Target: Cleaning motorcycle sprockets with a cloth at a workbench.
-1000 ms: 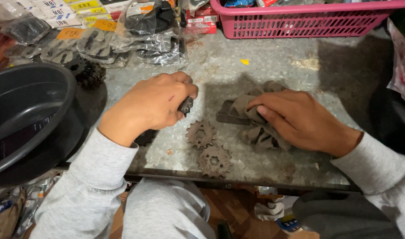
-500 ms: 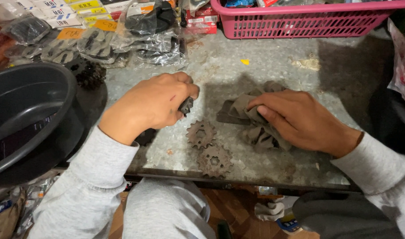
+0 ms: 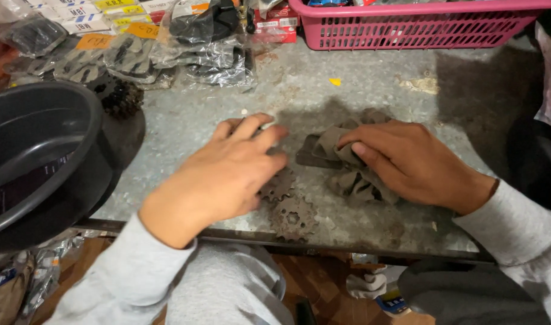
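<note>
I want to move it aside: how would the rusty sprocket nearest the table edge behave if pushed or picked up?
The sprocket looks like solid rusty metal, so probably stiff and heavy for its size. Lying flat on the metal tabletop, it should slide rather than roll; its teeth may scrape.

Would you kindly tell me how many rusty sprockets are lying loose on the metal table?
2: one sprocket beside the left hand, another sprocket near the table's front edge. More may be hidden under the hand or the rag.
</note>
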